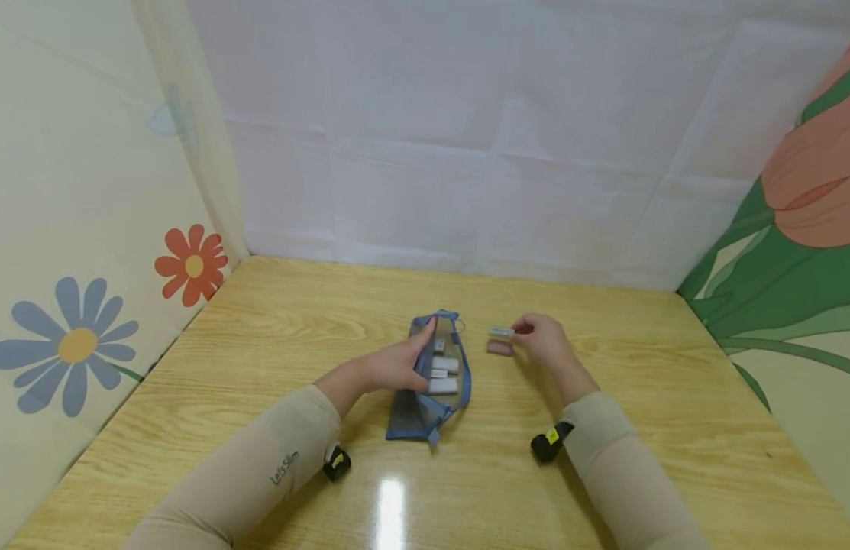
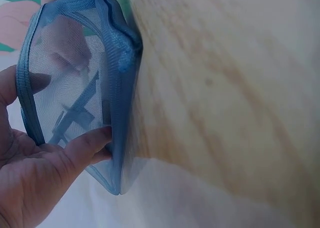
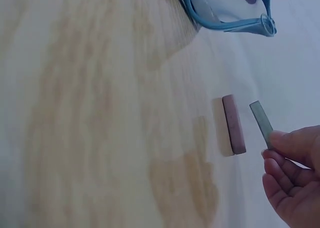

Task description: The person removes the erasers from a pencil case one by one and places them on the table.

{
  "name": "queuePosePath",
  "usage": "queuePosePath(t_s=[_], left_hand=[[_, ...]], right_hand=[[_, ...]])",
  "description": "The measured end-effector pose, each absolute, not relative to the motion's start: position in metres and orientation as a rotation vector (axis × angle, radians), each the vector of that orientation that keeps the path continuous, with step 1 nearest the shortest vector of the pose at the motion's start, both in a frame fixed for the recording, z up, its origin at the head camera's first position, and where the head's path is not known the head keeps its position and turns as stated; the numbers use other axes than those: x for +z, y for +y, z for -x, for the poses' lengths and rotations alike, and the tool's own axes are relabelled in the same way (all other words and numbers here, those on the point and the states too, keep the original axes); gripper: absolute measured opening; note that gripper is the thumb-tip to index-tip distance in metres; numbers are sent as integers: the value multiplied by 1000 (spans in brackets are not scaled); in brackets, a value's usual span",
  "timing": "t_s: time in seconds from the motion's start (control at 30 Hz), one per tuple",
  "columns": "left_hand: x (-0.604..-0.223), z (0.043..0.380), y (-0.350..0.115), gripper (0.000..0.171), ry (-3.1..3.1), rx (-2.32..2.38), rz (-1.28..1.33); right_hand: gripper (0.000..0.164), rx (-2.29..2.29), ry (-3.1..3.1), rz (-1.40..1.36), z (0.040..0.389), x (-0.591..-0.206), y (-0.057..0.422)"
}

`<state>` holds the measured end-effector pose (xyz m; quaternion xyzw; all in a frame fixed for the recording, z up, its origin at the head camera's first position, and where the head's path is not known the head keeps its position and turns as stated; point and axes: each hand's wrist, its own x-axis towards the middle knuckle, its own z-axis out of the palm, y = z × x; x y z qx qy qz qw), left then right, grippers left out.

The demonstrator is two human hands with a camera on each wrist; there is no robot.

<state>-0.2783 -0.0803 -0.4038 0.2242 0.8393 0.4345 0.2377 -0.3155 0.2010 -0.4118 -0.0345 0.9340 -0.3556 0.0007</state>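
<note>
Head view: extended from eight o'clock, my left hand (image 1: 395, 365) grips a pouch (image 1: 407, 418); from four, my right hand (image 1: 547, 344) pinches a green block (image 3: 260, 120). Left sleeve (image 1: 260, 458) reads "Let's Slim".

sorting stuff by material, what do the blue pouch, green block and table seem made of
Blue pouch: probably nylon-type mesh, soft-looking; a fine see-through weave shows.
Green block: matte, without strong shine; maybe rubber or chalk, I can't tell.
Table: glossy wood or wood-look laminate; grain shows, plus a bright reflection.
</note>
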Motion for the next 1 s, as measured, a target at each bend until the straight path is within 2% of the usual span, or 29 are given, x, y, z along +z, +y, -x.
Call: queuePosePath(t_s=[1.0], left_hand=[[-405,277,-80,112,2328,1181,-626]], right_hand=[[15,-999,2965,32,327,-430,212]])
